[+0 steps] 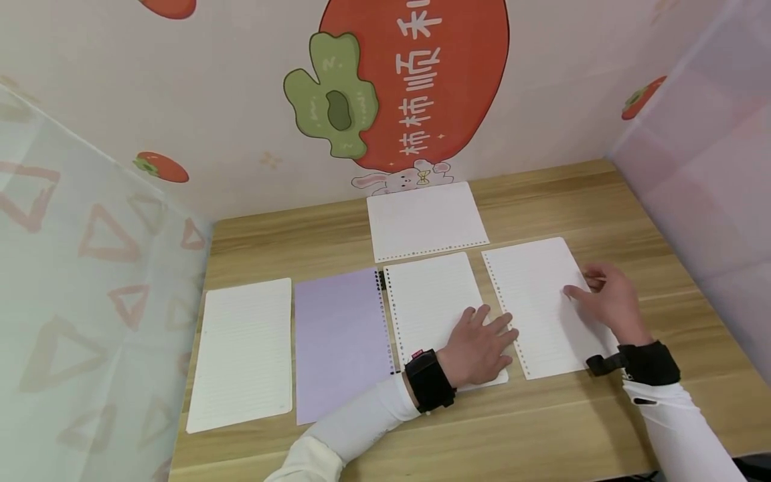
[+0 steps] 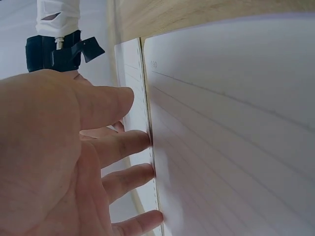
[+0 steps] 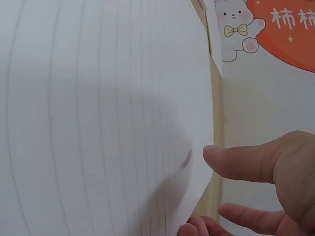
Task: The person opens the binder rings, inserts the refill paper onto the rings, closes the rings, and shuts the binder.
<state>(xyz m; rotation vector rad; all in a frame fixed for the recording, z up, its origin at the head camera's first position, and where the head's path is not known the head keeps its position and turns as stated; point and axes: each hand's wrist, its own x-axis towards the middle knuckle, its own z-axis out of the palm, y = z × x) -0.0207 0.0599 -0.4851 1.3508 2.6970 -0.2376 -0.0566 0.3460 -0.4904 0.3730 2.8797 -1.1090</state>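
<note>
In the head view, my left hand (image 1: 482,345) lies with fingers spread on a lined, punched sheet (image 1: 430,288), its fingertips reaching to the holed edge of another loose-leaf sheet (image 1: 536,301) on the right. The left wrist view shows straight fingers (image 2: 130,179) with tips along a paper edge. My right hand (image 1: 611,301) is at the right edge of that right-hand sheet. Its thumb (image 3: 246,164) extends over the sheet's margin, casting a shadow on the paper, while the other fingertips (image 3: 194,227) sit curled lower at the edge. A wide gap separates thumb and fingers.
A lavender punched sheet (image 1: 343,341) lies left of the middle sheet, with a small black binding piece (image 1: 381,280) between them. Another lined sheet (image 1: 247,355) lies far left. A sideways sheet (image 1: 427,221) is at the back, near the wall (image 1: 253,100). The table (image 1: 518,428) is wooden.
</note>
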